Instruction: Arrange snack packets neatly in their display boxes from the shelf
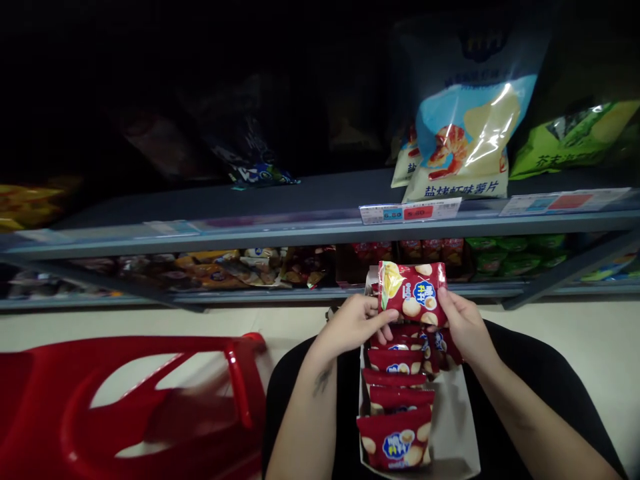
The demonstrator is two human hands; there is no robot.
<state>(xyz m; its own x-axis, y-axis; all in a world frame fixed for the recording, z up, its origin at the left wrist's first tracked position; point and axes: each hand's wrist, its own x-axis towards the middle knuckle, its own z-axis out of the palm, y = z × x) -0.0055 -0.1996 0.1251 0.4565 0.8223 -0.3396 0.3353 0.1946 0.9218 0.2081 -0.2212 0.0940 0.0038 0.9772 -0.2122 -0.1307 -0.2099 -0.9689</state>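
Left hand [357, 325] and right hand [467, 327], both partly closed, grip opposite ends of a rectangular dark-red foil packet [414, 293], long axis left-right between them, neither nearer, over the far end of a white cardboard box [454, 427].

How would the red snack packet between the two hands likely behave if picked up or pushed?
The red snack packet is probably light, as the left hand and right hand hold it up just by its ends. Its shiny wrapper may be slightly slippery. Its flat pouch shape suggests it would slide rather than roll.
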